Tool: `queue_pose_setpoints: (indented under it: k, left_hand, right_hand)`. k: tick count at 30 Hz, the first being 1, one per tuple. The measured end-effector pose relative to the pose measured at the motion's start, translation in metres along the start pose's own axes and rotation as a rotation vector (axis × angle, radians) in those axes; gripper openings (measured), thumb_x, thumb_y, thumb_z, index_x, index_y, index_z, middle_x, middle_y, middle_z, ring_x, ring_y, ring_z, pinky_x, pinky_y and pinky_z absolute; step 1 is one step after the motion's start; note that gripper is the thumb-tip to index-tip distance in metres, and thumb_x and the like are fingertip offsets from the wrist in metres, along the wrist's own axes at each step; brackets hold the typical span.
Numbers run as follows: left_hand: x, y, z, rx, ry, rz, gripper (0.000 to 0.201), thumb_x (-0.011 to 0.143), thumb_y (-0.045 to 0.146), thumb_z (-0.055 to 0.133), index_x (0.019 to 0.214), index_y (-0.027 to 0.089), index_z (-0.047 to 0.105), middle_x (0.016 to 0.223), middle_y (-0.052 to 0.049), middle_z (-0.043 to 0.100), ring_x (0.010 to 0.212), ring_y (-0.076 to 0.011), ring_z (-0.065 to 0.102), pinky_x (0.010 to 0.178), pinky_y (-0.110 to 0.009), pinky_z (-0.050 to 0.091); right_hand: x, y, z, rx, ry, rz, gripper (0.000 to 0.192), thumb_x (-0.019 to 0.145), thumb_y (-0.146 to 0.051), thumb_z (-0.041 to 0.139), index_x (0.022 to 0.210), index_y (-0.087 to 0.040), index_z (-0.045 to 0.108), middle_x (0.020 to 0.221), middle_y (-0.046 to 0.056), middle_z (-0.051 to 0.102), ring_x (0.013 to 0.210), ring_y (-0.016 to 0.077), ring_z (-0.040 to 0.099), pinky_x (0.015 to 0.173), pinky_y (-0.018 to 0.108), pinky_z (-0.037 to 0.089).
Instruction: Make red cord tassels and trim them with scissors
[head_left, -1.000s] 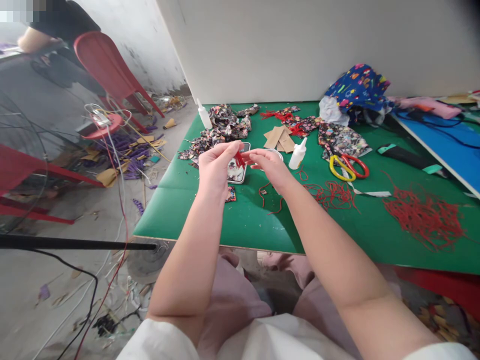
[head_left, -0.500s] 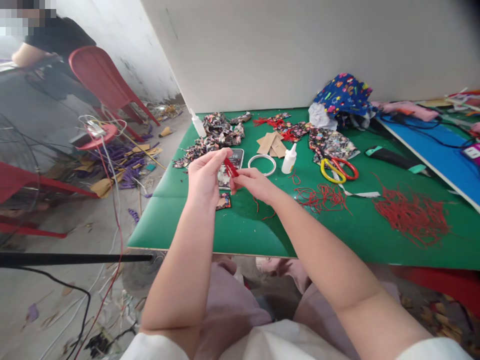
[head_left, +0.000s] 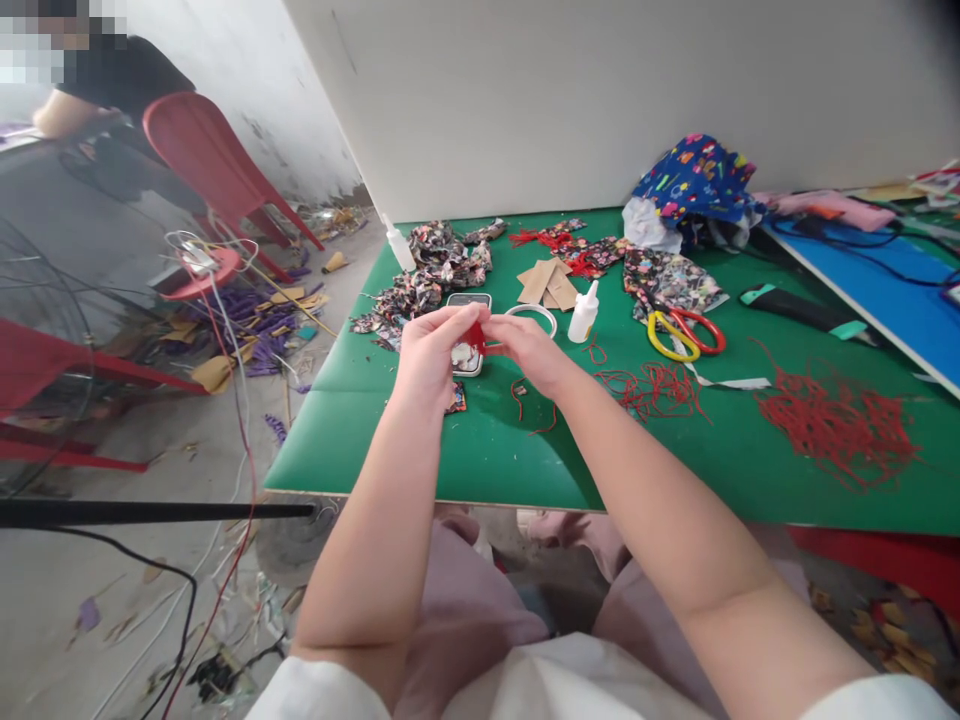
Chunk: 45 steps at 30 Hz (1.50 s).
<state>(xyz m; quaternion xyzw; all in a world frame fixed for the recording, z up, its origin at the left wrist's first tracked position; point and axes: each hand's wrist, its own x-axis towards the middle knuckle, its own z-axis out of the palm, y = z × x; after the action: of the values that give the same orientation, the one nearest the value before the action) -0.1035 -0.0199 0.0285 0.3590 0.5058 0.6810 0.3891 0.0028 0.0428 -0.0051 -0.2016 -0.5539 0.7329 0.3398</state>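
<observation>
My left hand (head_left: 431, 350) is closed, its thumb and fingertips pinching a red bundle of thread (head_left: 475, 340) above the table. My right hand (head_left: 529, 350) meets it from the other side, fingertips together on the same red thread; part of the bundle is hidden by the fingers. Below the hands lies a phone (head_left: 471, 366) in a pale case. A small piece of floral fabric (head_left: 457, 398) sits under my left hand. Beside my right hand are a white ring (head_left: 553, 322), a white squeeze bottle (head_left: 583, 314) and short red cords (head_left: 517, 398).
Scissors with red and yellow handles (head_left: 673, 335) lie to the right, near tangled red cords (head_left: 652, 388) and a larger pile (head_left: 836, 425). Floral fabric pieces (head_left: 435, 275), another bottle (head_left: 399, 248) and brown cards (head_left: 547, 282) are further back. A person (head_left: 127, 75) sits at left.
My hands have come closer together at the fingertips, covering more of the red thread. The view has shifted slightly, and my right fingers are straighter than before.
</observation>
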Motion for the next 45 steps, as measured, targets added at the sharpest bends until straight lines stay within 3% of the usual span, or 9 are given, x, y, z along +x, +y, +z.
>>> queue_pose_setpoints:
  k: [5,10,14,17,19,26,34,42,45]
  left_hand:
    - [-0.002,-0.001,0.003,-0.019,-0.058,-0.058,0.012,0.064,0.030,0.070,0.068,0.019,0.073,0.067,-0.002,0.067,0.056,-0.0108,0.056,0.049,-0.023,0.041]
    - [-0.001,0.002,0.001,-0.046,-0.021,0.033,0.008,0.067,0.028,0.067,0.066,0.023,0.073,0.073,-0.001,0.068,0.064,-0.0115,0.059,0.061,-0.025,0.046]
    - [0.000,0.003,-0.002,-0.076,0.022,0.118,0.006,0.068,0.025,0.068,0.066,0.024,0.073,0.079,0.000,0.070,0.078,-0.0125,0.062,0.074,-0.027,0.047]
    - [0.002,0.001,-0.003,-0.067,0.043,0.179,0.005,0.069,0.024,0.068,0.068,0.024,0.074,0.079,0.000,0.070,0.082,-0.0126,0.062,0.078,-0.028,0.047]
    - [0.003,-0.002,-0.002,-0.043,0.047,0.231,0.005,0.069,0.022,0.069,0.069,0.024,0.074,0.079,0.000,0.070,0.083,-0.0126,0.062,0.079,-0.027,0.047]
    - [0.001,-0.012,0.005,0.061,-0.007,0.324,0.008,0.070,0.019,0.069,0.072,0.025,0.074,0.080,-0.001,0.069,0.082,-0.0125,0.063,0.075,-0.025,0.050]
    - [0.002,-0.016,0.007,0.051,0.045,0.279,0.003,0.068,0.025,0.071,0.069,0.025,0.074,0.084,-0.002,0.068,0.072,-0.0127,0.063,0.050,-0.021,0.047]
    - [0.006,-0.010,0.001,0.072,0.115,0.400,0.010,0.070,0.019,0.069,0.072,0.027,0.074,0.082,0.000,0.069,0.085,-0.0135,0.062,0.077,-0.027,0.050]
    - [0.007,-0.008,-0.002,0.063,0.119,0.410,0.011,0.070,0.018,0.068,0.073,0.027,0.074,0.081,0.000,0.070,0.087,-0.0135,0.062,0.083,-0.029,0.049]
  right_hand:
    - [-0.001,0.000,0.005,0.163,-0.057,0.047,0.010,0.072,-0.022,0.054,0.072,-0.018,0.063,0.066,-0.002,0.062,0.065,0.0110,0.059,0.071,0.029,0.049]
    - [-0.001,-0.002,0.004,0.134,-0.087,0.082,0.009,0.071,-0.020,0.051,0.070,-0.017,0.060,0.065,-0.002,0.060,0.060,0.0100,0.059,0.067,0.027,0.049]
    - [0.001,0.000,0.002,-0.077,-0.005,0.113,0.011,0.070,-0.017,0.049,0.072,-0.017,0.059,0.069,-0.001,0.062,0.066,0.0117,0.059,0.069,0.028,0.047]
    - [0.003,0.000,-0.001,-0.172,0.111,0.005,0.018,0.068,-0.015,0.048,0.080,-0.018,0.061,0.081,0.000,0.065,0.080,0.0122,0.059,0.078,0.030,0.045]
    - [0.002,-0.002,0.000,-0.134,0.083,-0.080,0.022,0.070,-0.018,0.050,0.088,-0.018,0.062,0.091,0.000,0.066,0.090,0.0129,0.059,0.085,0.031,0.044]
    - [-0.001,-0.001,0.012,0.001,0.015,-0.151,0.017,0.070,-0.028,0.057,0.082,-0.017,0.063,0.080,-0.002,0.065,0.082,0.0120,0.058,0.081,0.028,0.046]
    - [0.002,0.002,0.011,0.088,0.002,-0.064,0.008,0.070,-0.019,0.050,0.069,-0.017,0.058,0.063,-0.003,0.058,0.062,0.0094,0.055,0.067,0.026,0.046]
    - [0.000,0.004,0.009,-0.088,-0.041,0.076,0.015,0.070,-0.019,0.047,0.072,-0.016,0.062,0.068,0.000,0.065,0.065,0.0116,0.061,0.067,0.026,0.043]
    - [0.002,0.005,0.007,-0.147,0.024,0.065,0.019,0.069,-0.014,0.045,0.076,-0.017,0.063,0.071,0.000,0.067,0.076,0.0128,0.062,0.073,0.027,0.042]
